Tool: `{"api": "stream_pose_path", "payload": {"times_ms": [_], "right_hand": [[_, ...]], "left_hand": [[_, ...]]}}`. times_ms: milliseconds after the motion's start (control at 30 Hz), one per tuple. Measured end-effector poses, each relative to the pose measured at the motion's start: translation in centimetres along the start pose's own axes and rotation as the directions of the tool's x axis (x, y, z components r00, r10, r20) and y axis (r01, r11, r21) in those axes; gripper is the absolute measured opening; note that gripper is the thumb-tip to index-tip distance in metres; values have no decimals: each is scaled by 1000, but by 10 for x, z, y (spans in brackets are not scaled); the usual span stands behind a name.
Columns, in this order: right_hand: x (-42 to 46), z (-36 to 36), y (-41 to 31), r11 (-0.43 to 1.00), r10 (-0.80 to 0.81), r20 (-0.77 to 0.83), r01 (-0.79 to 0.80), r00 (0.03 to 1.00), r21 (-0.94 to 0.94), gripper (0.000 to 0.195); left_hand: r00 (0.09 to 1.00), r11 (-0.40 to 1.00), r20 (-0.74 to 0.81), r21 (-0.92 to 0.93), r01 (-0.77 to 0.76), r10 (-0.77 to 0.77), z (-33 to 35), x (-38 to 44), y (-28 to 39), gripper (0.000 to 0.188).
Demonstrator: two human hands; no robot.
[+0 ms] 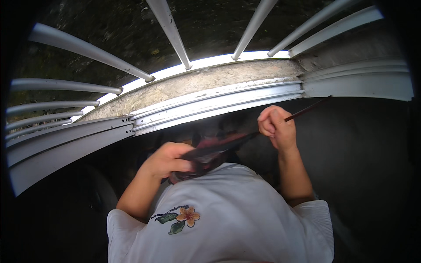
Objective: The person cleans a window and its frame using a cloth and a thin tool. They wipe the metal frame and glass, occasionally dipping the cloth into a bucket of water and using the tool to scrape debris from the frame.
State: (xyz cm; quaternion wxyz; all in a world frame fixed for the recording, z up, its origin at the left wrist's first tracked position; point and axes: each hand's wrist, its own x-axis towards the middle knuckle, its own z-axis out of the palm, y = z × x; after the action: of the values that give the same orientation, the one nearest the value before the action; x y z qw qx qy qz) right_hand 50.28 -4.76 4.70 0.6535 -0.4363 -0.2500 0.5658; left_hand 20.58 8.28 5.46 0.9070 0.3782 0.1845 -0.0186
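Observation:
My left hand [171, 160] grips a dark, reddish, blurred bundle [207, 157] close to the front of my white shirt; its exact kind cannot be told. From the bundle a dark, thin strand or strip [304, 111] runs up to the right. My right hand [278, 126] pinches that strand between thumb and fingers, and its end sticks out past the fist towards the window frame. Between my hands the strand looks stretched fairly straight. The underside of the bundle is hidden by my left hand and blur.
A white metal window track [217, 105] curves just beyond my hands, with a rough concrete sill [210, 79] behind it. White metal bars [169, 33] rise from the sill's outer edge. A wide frame side [358, 83] stands at the right, and another at the left.

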Motion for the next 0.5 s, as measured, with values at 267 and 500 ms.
{"api": "stream_pose_path", "payload": {"times_ms": [267, 500], "right_hand": [[-65, -71, -1, 930, -190, -364, 287, 912, 232, 32], [-129, -70, 40, 971, -100, -565, 204, 819, 123, 26]], "left_hand": [[771, 642, -30, 575, -507, 636, 43, 94, 86, 25], [875, -16, 164, 984, -176, 455, 75, 340, 25, 30]]}}
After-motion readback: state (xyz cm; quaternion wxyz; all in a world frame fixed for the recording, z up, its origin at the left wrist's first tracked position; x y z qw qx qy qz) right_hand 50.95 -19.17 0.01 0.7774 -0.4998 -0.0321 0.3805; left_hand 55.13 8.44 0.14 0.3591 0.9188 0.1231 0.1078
